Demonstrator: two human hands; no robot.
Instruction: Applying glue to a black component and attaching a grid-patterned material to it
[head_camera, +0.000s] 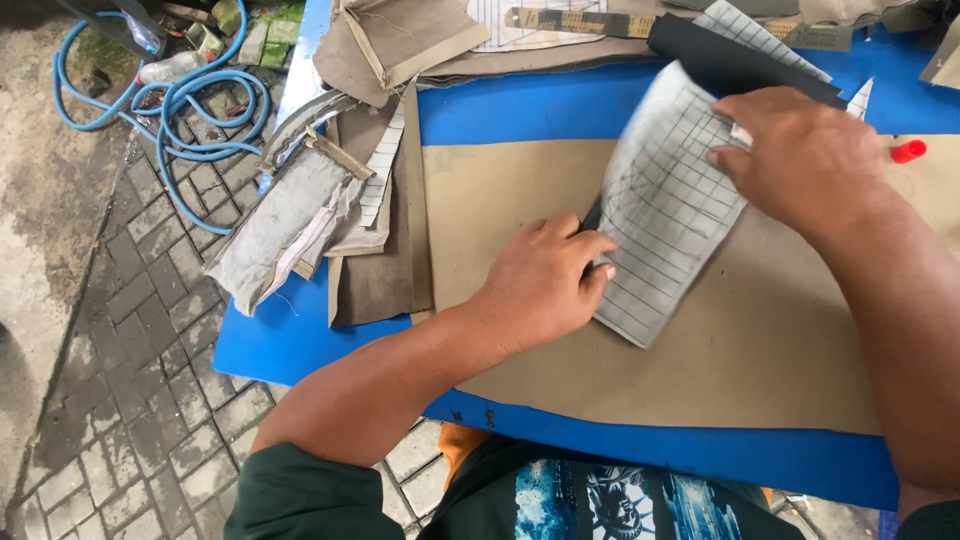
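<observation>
Outdoors, at a blue table (600, 105), the left hand (540, 285) pinches the lower edge of a grid-lined grey sheet (665, 215) while the right hand (800, 160), fingers curled, grips its upper edge. The sheet, blurred, lifts off a tan sheet of material (760, 340). Stacked scraps (300, 210) lie to the left; a blue hose (170, 100) coils on the paving.

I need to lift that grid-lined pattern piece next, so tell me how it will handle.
The grid-lined pattern piece probably flexes: it curves between the left hand and right hand. It looks thin, so likely light. It may slide easily on the smooth tan sheet.
</observation>
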